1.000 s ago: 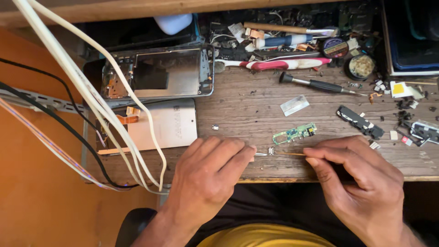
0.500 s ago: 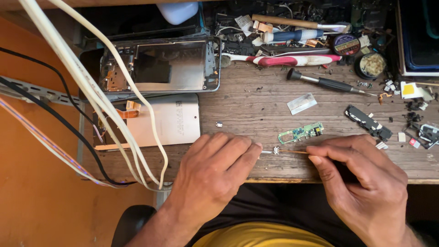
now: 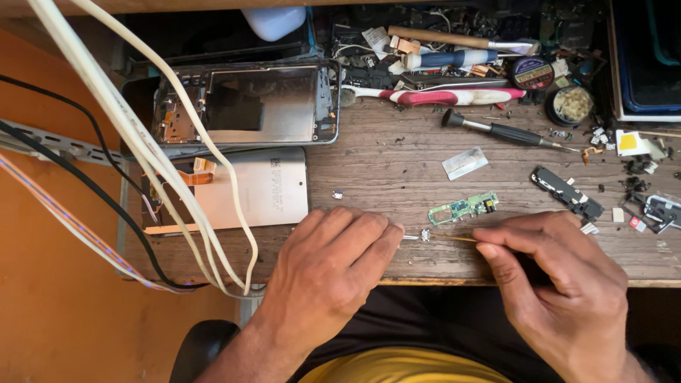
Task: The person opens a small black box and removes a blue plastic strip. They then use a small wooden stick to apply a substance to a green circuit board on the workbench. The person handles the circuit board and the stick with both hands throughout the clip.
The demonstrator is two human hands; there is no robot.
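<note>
A small silvery foil packet (image 3: 464, 163) lies mid-bench, beside the green board (image 3: 463, 208).

We get even, warm, soft light; the counter (image 3: 397, 170) is sharp. Mild glare shows on the open phone frame (image 3: 269, 106). The top right corner is dim, with faint shadows under the hands and slight edge distortion.

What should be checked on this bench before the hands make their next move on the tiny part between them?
1. Tiny metal part pinned by the left hand with a fine tool: ok.
2. Thin probe in the right hand reaches the part: ok.
3. Small green circuit board apart from both hands: ok.
4. White cables off the work spot: ok.
5. Part sits near the wooden bench front edge: not ok.
6. Grip firmness: cannot tell.
</note>
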